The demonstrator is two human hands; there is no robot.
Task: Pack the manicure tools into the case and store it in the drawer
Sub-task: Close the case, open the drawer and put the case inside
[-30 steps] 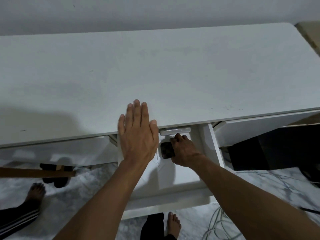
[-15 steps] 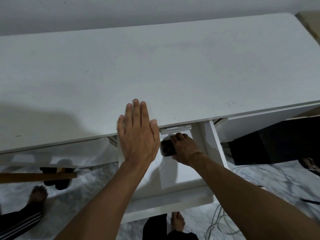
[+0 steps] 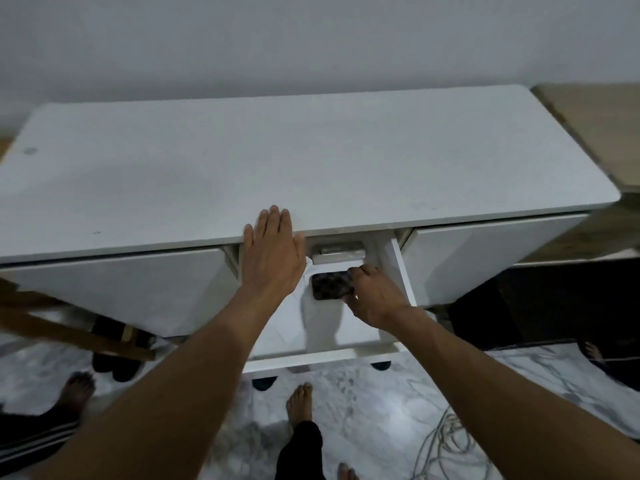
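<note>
The dark, patterned manicure case (image 3: 329,285) lies inside the open white middle drawer (image 3: 322,358), near its back. My right hand (image 3: 374,296) grips the case's right end, with fingers on top and the thumb at its near edge. Flat, with fingers together, my left hand (image 3: 272,252) rests on the front edge of the white desk top (image 3: 311,161), just left of the drawer opening. A white box (image 3: 337,252) sits behind the case, partly under the desk top.
Shut white drawers flank the open one at left (image 3: 114,289) and right (image 3: 485,258). A wooden chair part (image 3: 69,327) juts in at lower left. Another person's foot (image 3: 76,389) stands on the marble floor at left. Loose cables (image 3: 446,445) lie at lower right.
The camera has pulled back and tilted up, so the whole desk and wall show. My right hand and the case sit slightly nearer the drawer's front. My left hand stays on the desk edge.
</note>
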